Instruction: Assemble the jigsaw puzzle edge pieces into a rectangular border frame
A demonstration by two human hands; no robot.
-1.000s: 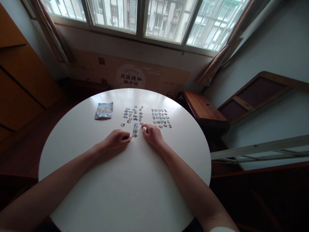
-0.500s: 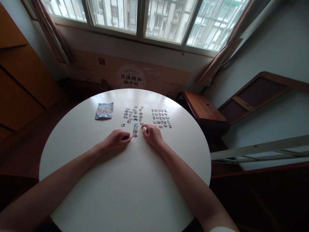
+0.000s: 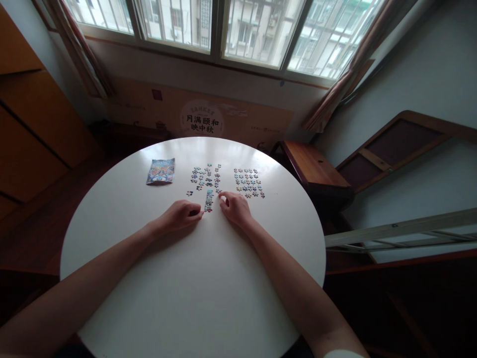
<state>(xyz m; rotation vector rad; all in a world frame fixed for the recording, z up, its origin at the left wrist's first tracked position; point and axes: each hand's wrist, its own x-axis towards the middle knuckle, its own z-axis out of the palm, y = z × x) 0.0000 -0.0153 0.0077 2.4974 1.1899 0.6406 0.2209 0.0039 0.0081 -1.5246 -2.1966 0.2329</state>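
A narrow strip of joined jigsaw pieces [image 3: 209, 201] lies flat on the white round table [image 3: 194, 288]. My left hand [image 3: 184, 213] rests at its lower left corner, fingers curled and closed; whatever may be between the fingertips is too small to make out. On the other side, my right hand [image 3: 234, 206] is bent with thumb and index finger close together. Its index fingertip touches a single jigsaw piece [image 3: 218, 191] near the strip's top right. Loose jigsaw pieces [image 3: 199, 176] are spread beyond the strip.
Rows of more jigsaw pieces [image 3: 248, 180] lie to the right, behind my right hand. A colourful printed picture sheet or packet [image 3: 161, 171] is at the back left. Past the table's right edge stands a wooden bench or stool [image 3: 311, 161]. Barred windows [image 3: 261, 30] are ahead.
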